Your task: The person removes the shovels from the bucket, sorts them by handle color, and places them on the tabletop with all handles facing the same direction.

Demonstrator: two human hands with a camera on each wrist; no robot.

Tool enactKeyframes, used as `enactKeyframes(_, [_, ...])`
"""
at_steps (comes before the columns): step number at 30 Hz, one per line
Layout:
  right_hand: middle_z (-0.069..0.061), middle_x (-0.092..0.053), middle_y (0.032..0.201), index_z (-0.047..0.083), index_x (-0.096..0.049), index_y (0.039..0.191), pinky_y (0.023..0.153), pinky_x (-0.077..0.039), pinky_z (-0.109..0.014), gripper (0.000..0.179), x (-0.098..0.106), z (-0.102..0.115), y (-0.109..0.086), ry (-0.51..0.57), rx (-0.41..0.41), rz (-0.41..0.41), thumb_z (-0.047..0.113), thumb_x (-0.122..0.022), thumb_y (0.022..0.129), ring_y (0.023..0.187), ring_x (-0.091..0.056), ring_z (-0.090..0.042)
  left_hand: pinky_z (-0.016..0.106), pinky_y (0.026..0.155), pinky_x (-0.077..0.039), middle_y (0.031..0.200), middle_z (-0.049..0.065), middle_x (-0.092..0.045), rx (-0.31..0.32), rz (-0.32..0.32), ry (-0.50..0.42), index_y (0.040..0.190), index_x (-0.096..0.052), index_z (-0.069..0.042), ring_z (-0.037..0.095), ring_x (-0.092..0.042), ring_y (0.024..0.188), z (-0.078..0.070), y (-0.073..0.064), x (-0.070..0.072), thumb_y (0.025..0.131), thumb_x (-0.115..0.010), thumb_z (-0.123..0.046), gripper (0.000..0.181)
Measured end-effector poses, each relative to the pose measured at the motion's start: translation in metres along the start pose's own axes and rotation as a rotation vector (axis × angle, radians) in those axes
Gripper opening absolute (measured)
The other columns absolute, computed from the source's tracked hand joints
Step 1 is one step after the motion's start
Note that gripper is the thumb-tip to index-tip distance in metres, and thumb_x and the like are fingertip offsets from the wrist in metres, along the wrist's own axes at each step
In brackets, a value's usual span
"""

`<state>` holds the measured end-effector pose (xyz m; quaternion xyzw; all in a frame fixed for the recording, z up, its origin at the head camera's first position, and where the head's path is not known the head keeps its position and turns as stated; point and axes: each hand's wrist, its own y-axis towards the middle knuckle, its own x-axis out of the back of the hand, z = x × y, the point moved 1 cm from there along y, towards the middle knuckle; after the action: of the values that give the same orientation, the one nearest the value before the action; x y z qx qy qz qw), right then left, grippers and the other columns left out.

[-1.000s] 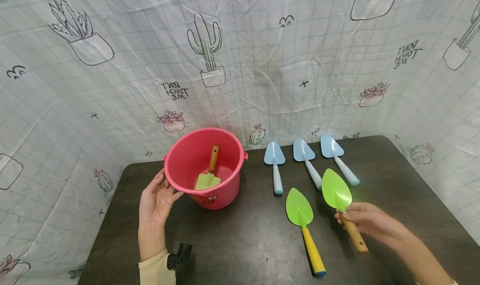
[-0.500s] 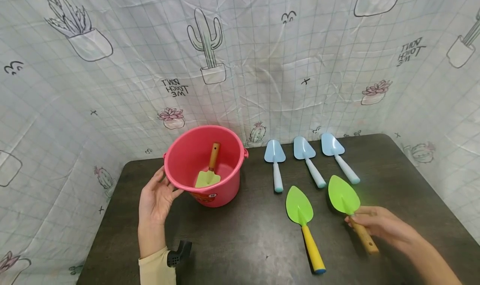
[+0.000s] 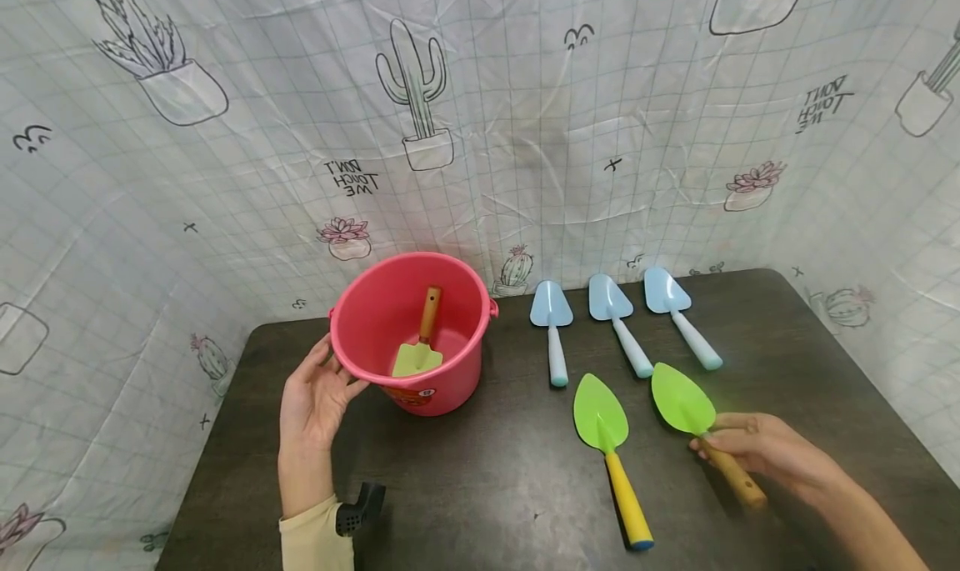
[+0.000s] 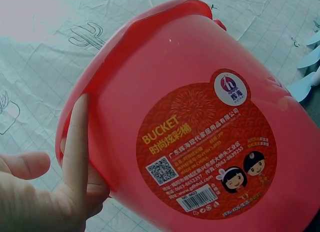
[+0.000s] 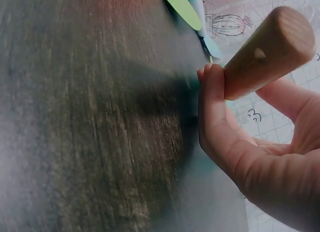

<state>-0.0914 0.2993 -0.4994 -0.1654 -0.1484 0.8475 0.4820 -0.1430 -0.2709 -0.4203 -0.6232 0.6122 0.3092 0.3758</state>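
My left hand [image 3: 318, 404] supports the red bucket [image 3: 461, 379] from outside, its fingers under the rim at the left. In the left wrist view one straight finger [image 4: 77, 142] lies against the wall. Inside the bucket lies a small trowel [image 3: 417, 359] with a pale green blade and wooden handle. My right hand [image 3: 772, 454] pinches a green leaf-shaped trowel [image 3: 682, 400] near the top of its wooden handle [image 5: 270, 52], low over the table. To its left lies another green trowel [image 3: 600, 417] with a yellow handle.
Along the back of the dark table [image 3: 480, 488] lie three light blue trowels, a left one [image 3: 551, 313], a middle one [image 3: 611, 300] and a right one [image 3: 667, 292]. A cactus-print curtain [image 3: 510, 121] hangs behind and at both sides.
My right hand has moved slightly right and lower with the wooden-handled trowel, which has turned a little. The left hand and bucket hold their place.
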Motion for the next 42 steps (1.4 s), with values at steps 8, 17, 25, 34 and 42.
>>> enactKeyframes(8, [-0.015, -0.067, 0.110, -0.017, -0.044, 0.128, 0.083, -0.054, -0.034, 0.048, -0.008, 0.007, 0.001, -0.146, -0.073, -0.141, 0.018, -0.054, 0.097, 0.098, -0.064, -0.022, 0.055, 0.079, -0.050, 0.152, 0.016, -0.023, 0.003, 0.007, -0.005, 0.142, -0.035, -0.006, 0.031, -0.048, 0.125, -0.001, 0.001, -0.001, 0.103, -0.038, -0.013, 0.040])
enactKeyframes(17, [-0.016, -0.068, 0.104, -0.019, -0.039, 0.131, 0.078, -0.054, -0.030, 0.063, -0.019, 0.014, 0.001, -0.306, -0.073, -0.295, 0.023, -0.064, 0.092, 0.092, -0.066, -0.019, 0.054, 0.077, -0.052, 0.148, 0.017, -0.030, -0.005, 0.022, -0.003, 0.139, -0.038, -0.003, 0.030, -0.051, 0.122, 0.000, 0.000, 0.001, 0.104, -0.037, -0.012, 0.036])
enactKeyframes(25, [-0.011, -0.071, 0.090, -0.023, -0.031, 0.132, 0.068, -0.055, -0.032, 0.081, -0.027, 0.020, 0.000, -0.596, -0.085, -0.411, 0.028, -0.072, 0.085, 0.080, -0.066, -0.017, 0.053, 0.075, -0.053, 0.146, 0.018, -0.031, -0.004, 0.027, -0.010, 0.141, -0.034, -0.003, 0.029, -0.059, 0.111, 0.000, 0.000, 0.000, 0.104, -0.037, -0.012, 0.038])
enactKeyframes(34, [-0.003, -0.066, 0.076, -0.019, -0.042, 0.125, 0.056, -0.054, -0.032, 0.073, -0.032, 0.024, 0.005, -0.759, -0.119, -0.467, 0.027, -0.076, 0.081, 0.062, -0.065, -0.017, 0.054, 0.077, -0.052, 0.149, 0.017, -0.027, 0.010, 0.009, -0.031, 0.139, -0.038, -0.005, 0.030, -0.055, 0.115, 0.001, -0.001, -0.001, 0.103, -0.037, -0.012, 0.036])
enactKeyframes(42, [-0.006, -0.061, 0.071, -0.019, -0.040, 0.126, 0.050, -0.055, -0.032, 0.070, -0.036, 0.021, 0.005, -0.741, -0.103, -0.465, 0.016, -0.076, 0.079, 0.057, -0.064, -0.019, 0.054, 0.079, -0.051, 0.152, 0.016, -0.022, 0.002, 0.013, -0.008, 0.144, -0.032, -0.007, 0.031, -0.051, 0.121, 0.001, -0.001, -0.001, 0.104, -0.037, -0.013, 0.041])
